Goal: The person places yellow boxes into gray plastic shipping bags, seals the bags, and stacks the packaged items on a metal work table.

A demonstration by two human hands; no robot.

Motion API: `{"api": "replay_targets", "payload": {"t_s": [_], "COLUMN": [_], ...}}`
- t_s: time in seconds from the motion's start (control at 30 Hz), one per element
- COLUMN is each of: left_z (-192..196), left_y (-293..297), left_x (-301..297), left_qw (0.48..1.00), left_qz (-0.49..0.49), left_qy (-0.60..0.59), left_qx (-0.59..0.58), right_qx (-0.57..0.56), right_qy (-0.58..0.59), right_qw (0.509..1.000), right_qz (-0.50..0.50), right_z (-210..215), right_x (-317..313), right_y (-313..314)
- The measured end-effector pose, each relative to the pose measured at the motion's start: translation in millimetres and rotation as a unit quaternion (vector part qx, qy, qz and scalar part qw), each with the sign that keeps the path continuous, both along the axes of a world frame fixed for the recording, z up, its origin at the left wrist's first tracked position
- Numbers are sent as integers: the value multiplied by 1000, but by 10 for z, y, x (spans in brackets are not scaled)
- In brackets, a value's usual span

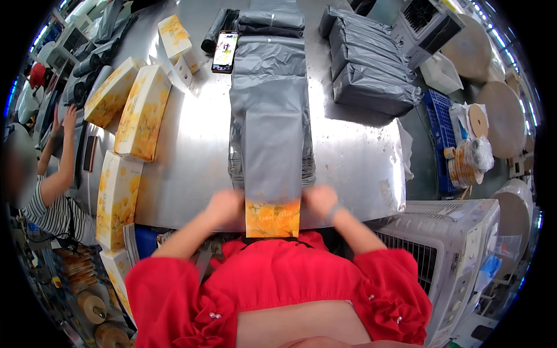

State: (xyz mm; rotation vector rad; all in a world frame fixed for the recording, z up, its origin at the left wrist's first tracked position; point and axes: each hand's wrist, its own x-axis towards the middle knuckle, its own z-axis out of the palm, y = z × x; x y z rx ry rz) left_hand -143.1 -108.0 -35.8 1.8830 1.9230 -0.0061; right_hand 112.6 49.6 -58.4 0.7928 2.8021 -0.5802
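Note:
A yellow-orange flowered box [272, 218] sticks out of the near end of a grey plastic mailer bag [272, 153] at the table's front edge. My left hand [226, 207] grips the bag and box on the left side. My right hand [321, 200] grips them on the right side. The bag lies on top of a stack of flat grey mailer bags [268, 75] that runs away across the steel table [197, 156].
Several flowered boxes [142, 113] line the table's left side. A phone [225, 52] lies at the far middle. Packed grey parcels [371, 64] pile at the far right. A white fan unit [452, 243] stands at my right. Another person [52, 191] works at the left.

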Motion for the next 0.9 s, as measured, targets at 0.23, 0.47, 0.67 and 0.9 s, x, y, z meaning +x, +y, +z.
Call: {"api": "replay_targets", "payload": {"t_s": [0.23,0.47,0.67,0.9], "left_z": [-71,190,-117,-605], "left_y": [-87,174,827,-1824], "left_x": [75,747,1242,672], "left_qw": [990,937,921,982], "left_qz": [108,65,133,158], "left_qy": [-48,-135,-335,-82], "left_qx": [73,316,148,67], "right_qx": [-45,-165,-298,-518], "right_qy": [203,237,242,233], "right_qw": [962,926,898,782], "right_qz": [-175,-244,-216,-258], "right_z": [270,16,-76,-30], "right_x": [107,253,317,510], "right_y": [-144,-181,-115,-37]}}
